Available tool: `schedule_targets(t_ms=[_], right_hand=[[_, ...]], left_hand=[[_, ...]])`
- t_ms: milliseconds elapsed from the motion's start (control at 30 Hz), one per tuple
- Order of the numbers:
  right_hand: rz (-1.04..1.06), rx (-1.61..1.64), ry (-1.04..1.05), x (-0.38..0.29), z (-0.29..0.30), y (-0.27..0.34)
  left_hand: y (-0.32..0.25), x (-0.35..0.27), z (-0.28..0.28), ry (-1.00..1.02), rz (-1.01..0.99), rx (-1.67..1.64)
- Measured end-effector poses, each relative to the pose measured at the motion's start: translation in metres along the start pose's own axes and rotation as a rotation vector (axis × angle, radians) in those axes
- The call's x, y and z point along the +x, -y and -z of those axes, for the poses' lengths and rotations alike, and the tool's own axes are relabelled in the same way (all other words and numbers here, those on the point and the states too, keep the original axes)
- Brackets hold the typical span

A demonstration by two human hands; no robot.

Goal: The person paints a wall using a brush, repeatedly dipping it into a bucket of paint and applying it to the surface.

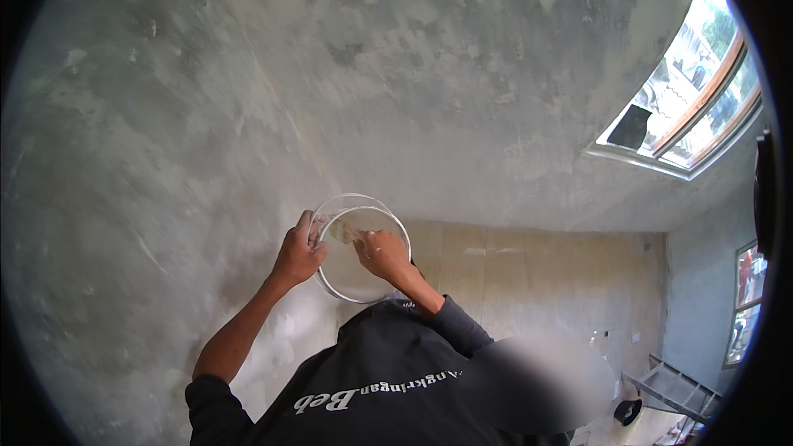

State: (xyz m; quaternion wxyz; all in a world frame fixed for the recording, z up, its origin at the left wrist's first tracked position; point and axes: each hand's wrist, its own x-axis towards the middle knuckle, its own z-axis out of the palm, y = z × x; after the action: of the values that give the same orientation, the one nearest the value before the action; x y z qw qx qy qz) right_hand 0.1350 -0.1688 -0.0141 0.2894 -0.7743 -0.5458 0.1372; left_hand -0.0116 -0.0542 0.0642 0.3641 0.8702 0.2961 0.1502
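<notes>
A round, pale bucket (339, 274) with a white rim is held up in front of my chest. My left hand (302, 254) grips its left side, thumb over the rim and fingers around the outside. Inside the mouth, my right hand (383, 254) is closed around a pale tool (342, 232), whose working end is too unclear to name. Whitish smears mark the knuckles of the right hand and the fingers of the left. A thin pale arc, possibly the handle, curves beyond the far rim. The bucket's contents are hard to make out.
A grey, patchily plastered wall (396, 93) fills most of the view. A wood-framed window (706, 87) is at upper right, another window (746, 303) below it. A tan wall (495, 266) lies beyond the bucket. At lower right are a metal ladder (672, 387) and a black round object (628, 412).
</notes>
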Motion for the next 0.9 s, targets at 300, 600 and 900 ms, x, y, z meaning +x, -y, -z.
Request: schedule_targets(t_ms=[300,600,900], right_hand=[[-0.037,0.235,-0.144,0.013,0.026,0.007],[-0.178,0.677,-0.007,0.012,0.065,0.010],[-0.107,0.932,-0.132,0.025,0.084,0.008]], left_hand=[[0.034,0.025,0.025,-0.039,-0.048,-0.129],[0.043,0.031,0.028,-0.161,-0.027,-0.339],[0.038,0.037,0.046,-0.250,0.070,-0.519]])
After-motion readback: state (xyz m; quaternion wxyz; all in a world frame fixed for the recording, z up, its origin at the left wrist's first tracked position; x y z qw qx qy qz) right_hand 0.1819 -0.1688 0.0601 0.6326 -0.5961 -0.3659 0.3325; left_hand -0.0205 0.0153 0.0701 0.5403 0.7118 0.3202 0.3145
